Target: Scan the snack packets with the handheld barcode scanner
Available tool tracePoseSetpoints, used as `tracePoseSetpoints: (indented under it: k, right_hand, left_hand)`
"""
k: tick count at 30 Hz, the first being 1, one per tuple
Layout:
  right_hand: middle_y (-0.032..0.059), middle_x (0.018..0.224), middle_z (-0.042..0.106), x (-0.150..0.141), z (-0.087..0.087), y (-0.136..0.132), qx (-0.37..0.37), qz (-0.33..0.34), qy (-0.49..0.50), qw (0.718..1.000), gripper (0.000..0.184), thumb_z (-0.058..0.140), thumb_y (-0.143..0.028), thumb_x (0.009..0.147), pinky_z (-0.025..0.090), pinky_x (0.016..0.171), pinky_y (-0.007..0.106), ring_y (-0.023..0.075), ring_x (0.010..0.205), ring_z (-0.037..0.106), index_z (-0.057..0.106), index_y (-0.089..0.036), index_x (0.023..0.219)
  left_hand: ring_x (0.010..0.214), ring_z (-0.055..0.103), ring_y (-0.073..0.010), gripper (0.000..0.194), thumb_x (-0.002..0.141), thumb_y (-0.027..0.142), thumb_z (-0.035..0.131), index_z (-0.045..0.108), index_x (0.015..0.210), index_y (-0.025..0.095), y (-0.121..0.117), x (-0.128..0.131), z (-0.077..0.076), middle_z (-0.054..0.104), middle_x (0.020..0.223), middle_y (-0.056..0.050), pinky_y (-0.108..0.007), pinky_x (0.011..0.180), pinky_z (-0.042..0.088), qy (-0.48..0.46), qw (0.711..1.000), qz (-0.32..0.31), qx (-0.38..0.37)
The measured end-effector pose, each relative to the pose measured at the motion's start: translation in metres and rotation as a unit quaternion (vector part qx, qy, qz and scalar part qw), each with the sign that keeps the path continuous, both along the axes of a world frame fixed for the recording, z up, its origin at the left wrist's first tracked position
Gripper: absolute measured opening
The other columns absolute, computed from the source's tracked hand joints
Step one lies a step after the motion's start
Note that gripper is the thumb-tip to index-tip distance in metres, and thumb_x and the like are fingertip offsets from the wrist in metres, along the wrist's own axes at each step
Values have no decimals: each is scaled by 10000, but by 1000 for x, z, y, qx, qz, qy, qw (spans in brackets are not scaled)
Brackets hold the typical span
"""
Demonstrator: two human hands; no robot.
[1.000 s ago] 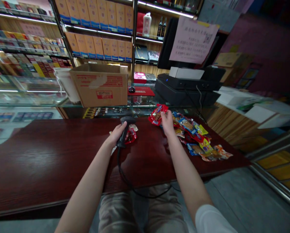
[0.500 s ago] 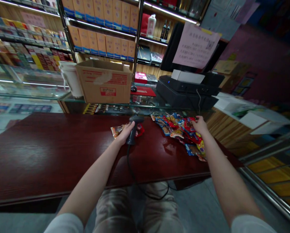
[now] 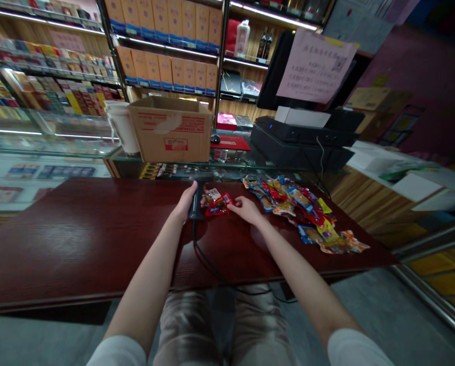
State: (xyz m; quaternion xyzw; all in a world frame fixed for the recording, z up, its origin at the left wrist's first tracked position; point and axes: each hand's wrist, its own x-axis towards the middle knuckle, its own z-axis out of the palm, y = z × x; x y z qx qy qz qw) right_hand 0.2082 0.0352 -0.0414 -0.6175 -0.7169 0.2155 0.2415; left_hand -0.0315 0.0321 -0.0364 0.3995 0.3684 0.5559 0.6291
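Now left fingers (image 3: 187, 195) wrapped round barcode scanner (image 3: 195, 201); right fingers (image 3: 237, 202) pressed on red snack packet (image 3: 216, 207); box (image 3: 170, 134) contents hidden.

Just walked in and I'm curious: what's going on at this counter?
A person at a shop counter is gripping a corded barcode scanner in their left hand, just beside a few snack packets. Their right hand reaches those packets. A bigger heap of packets lies further right.

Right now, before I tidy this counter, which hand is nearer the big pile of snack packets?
Right. The right hand is just beside the pile of snack packets, its fingers at a small red packet. The left hand is farther, past that packet, gripping a black barcode scanner.
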Motion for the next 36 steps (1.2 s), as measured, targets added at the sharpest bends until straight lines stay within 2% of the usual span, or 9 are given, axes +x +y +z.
tracePoseSetpoints:
  k: [3, 5, 7, 10, 13, 17, 25, 30, 36]
  right_hand:
    - [87, 970, 701, -18, -15, 3, -10, -4, -10, 1000, 197, 709, -375, 841, 472, 788, 357, 274, 930, 660, 588, -224, 808]
    - [53, 872, 674, -13, -24, 8, 5, -29, 10, 1000, 157, 652, -325, 850, 462, 772, 349, 252, 879, 641, 552, -232, 772]
    - [8, 748, 619, -1, -32, 17, 29, -61, 93, 993, 167, 615, -347, 836, 466, 732, 327, 217, 775, 608, 518, -238, 754]
    - [-7, 714, 591, 18, -41, 33, 73, -102, 261, 957, 221, 592, -445, 803, 487, 680, 336, 209, 707, 575, 513, -240, 789]
    - [5, 758, 619, 28, -42, 44, 138, -133, 331, 924, 283, 604, -502, 764, 503, 742, 363, 214, 752, 586, 535, -234, 823]
    - [16, 786, 625, 30, -40, 45, 182, -145, 329, 915, 287, 599, -500, 746, 490, 814, 380, 216, 787, 588, 543, -228, 816]
    - [-26, 704, 569, 24, -51, 43, 150, -102, 319, 930, 272, 583, -503, 764, 463, 744, 342, 186, 695, 534, 512, -243, 796]
    - [-17, 735, 586, 21, -51, 43, 140, -84, 340, 926, 310, 589, -536, 739, 461, 740, 341, 183, 694, 541, 528, -240, 808]
    - [-14, 740, 600, 19, -54, 44, 122, -85, 343, 927, 368, 632, -585, 732, 449, 723, 346, 191, 696, 545, 540, -243, 831]
  left_hand:
    - [432, 486, -106, 648, 796, 771, 623, 659, 813, 124, 0, 4, -3, 536, 481, -6, -224, 459, 394, 31, 999, -17, 23]
    - [425, 494, -103, 637, 800, 775, 618, 631, 793, 138, -2, 8, 0, 541, 484, -4, -219, 454, 385, 54, 998, -3, 34]
    - [411, 492, -97, 591, 832, 742, 612, 603, 792, 153, -5, 13, 6, 541, 495, 8, -216, 447, 386, 84, 996, 22, 33]
    - [398, 487, -91, 459, 940, 605, 570, 568, 814, 163, -12, 21, 15, 548, 512, 23, -207, 432, 384, 147, 988, 35, 33]
    - [403, 487, -75, 336, 990, 462, 557, 543, 830, 167, -21, 30, 22, 564, 559, 37, -196, 430, 388, 190, 980, 24, 55]
    - [404, 486, -68, 281, 1006, 403, 537, 526, 850, 170, -30, 39, 23, 556, 582, 52, -194, 420, 381, 224, 971, -1, 79]
    - [407, 483, -69, 354, 951, 513, 600, 507, 894, 176, -34, 47, 15, 577, 599, 49, -207, 423, 356, 206, 971, -64, 100]
    - [414, 494, -64, 371, 937, 525, 619, 502, 920, 174, -33, 50, 10, 595, 621, 44, -200, 426, 354, 200, 974, -69, 87]
    - [427, 513, -49, 305, 959, 451, 606, 494, 939, 168, -27, 52, 2, 659, 771, 10, -200, 431, 387, 218, 971, -56, 86]
